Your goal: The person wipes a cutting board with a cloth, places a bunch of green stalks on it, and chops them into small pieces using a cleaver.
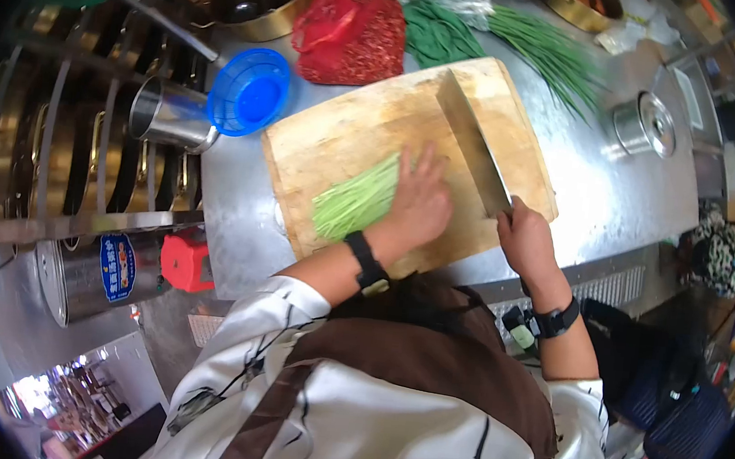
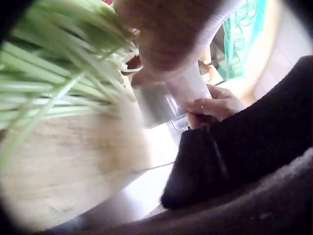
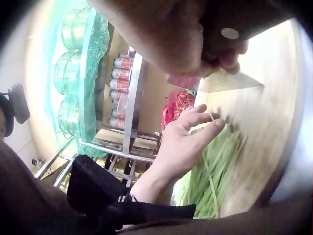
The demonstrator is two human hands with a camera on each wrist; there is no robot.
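On the wooden cutting board (image 1: 368, 132) lies a bundle of thin, pale green stalks (image 1: 348, 203), side by side. My left hand (image 1: 421, 204) is over the bundle's right end. In the right wrist view, its thumb and index finger pinch a thin stalk (image 3: 211, 116). My right hand (image 1: 528, 238) grips the handle of a broad cleaver (image 1: 474, 147) at the board's right side. The long blade points away from me, apart from the bundle. A dark handle with a round rivet shows in the right wrist view.
Behind the board are a blue basket (image 1: 250, 94), a red bag of chopped red pieces (image 1: 354, 42), a green cloth (image 1: 439, 35) and long green stems (image 1: 544, 47). A lidded metal pot (image 1: 645, 125) stands right on the steel table (image 1: 592, 189). Shelves of pans (image 1: 68, 121) flank the left.
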